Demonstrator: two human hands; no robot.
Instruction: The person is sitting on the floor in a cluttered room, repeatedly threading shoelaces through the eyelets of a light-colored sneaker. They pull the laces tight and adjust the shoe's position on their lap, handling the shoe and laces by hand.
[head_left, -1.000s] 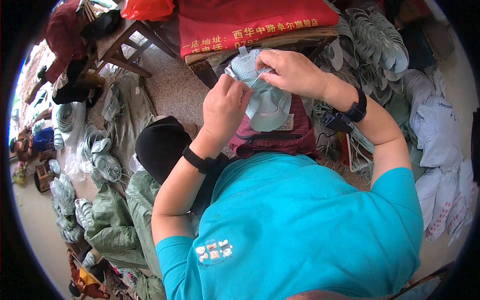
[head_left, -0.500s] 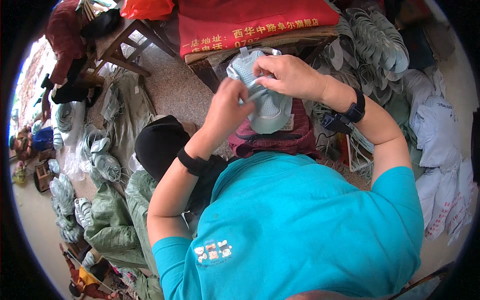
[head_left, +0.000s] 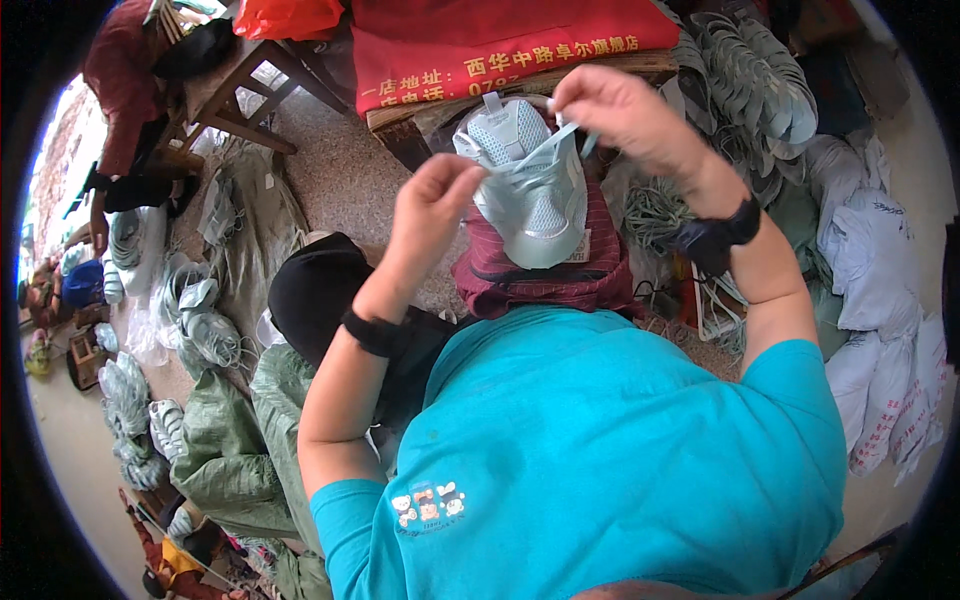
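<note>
**Lacing a pale mint shoe upper, both lace ends drawn out**

The right hand (head_left: 625, 112), in the upper centre of the frame, pinches one lace end between thumb and fingertips and holds it up and to the right. The left hand (head_left: 432, 205), lower and to the left, is closed on the other lace end, pulling leftward. Between them stands the pale mint mesh shoe upper (head_left: 528, 180), toe toward the person, resting on a dark red striped cloth (head_left: 560, 280) over the lap.

This looks like the tightening stage of lacing; the next move probably calls for feeding an end through the next eyelet, which needs a fine pinch.

Compared with half a second ago, the hands have spread apart: the left has dropped away from the upper, the right has lifted.

Pale soles (head_left: 760, 70) are heaped at upper right, with white sacks (head_left: 880, 300) along the right edge.
</note>
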